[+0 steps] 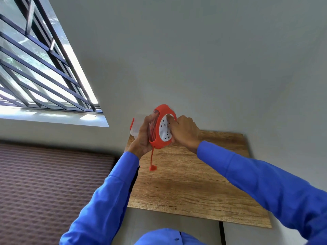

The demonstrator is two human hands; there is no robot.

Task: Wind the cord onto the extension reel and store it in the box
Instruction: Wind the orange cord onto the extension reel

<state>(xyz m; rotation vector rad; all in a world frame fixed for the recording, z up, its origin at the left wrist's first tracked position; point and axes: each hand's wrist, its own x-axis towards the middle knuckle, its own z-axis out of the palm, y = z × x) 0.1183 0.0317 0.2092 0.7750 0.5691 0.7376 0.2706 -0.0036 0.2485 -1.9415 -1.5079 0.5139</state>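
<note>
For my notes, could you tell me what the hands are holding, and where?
The left hand grips the extension reel by its rim; the right hand holds its white face.

I see both arms in blue sleeves stretched forward. My left hand [144,137] is curled in a grip, palm turned inward. My right hand [184,132] is fisted opposite it, knuckles up, wrist bent.

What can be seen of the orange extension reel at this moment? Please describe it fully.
The extension reel is a round orange plastic case with a white face that carries sockets. Orange cord is wound inside it; a short end with the plug hangs below. It is held on edge above the wooden table, the left hand gripping its side and the right hand at its face.
</note>
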